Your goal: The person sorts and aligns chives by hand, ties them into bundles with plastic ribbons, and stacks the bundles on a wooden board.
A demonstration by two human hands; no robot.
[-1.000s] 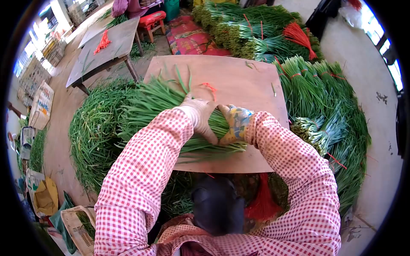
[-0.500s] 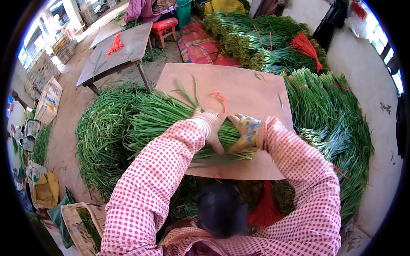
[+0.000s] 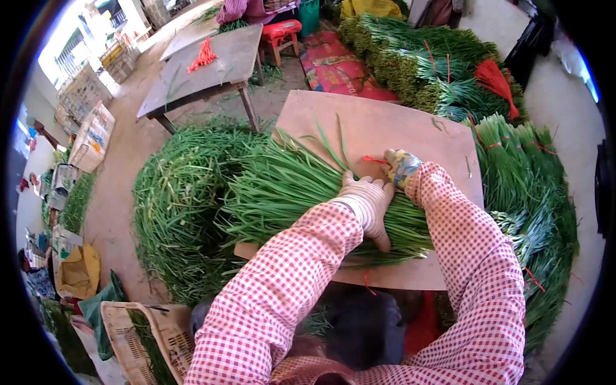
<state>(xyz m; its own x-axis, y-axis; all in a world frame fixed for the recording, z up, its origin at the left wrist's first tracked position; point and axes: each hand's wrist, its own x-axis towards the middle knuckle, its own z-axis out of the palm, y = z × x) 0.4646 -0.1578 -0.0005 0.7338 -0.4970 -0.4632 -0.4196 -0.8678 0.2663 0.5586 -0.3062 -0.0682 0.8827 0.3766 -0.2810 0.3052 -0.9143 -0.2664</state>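
A loose bundle of long green stalks [image 3: 282, 186] lies across the pinkish board [image 3: 385, 119], its leafy ends hanging past the left edge. My left hand [image 3: 369, 205], in a pale striped glove, presses on the bundle with its fingers spread. My right hand [image 3: 399, 168], in a blue and yellow patterned glove, is just beyond the bundle, its fingers closed at the end of a red tie [image 3: 374, 160]. Another red tie [image 3: 368, 282] hangs over the board's near edge.
A heap of greens [image 3: 186, 205] stands left of the board. Tied bundles [image 3: 526, 167] are stacked at the right. Farther off are a grey table [image 3: 212, 70], a red stool [image 3: 280, 33] and a seated person [image 3: 256, 9]. A crate [image 3: 138, 333] sits lower left.
My right hand has left the stalks and moved up to the red tie. My left hand stays on the bundle. The whole view has shifted, so the board appears farther right.
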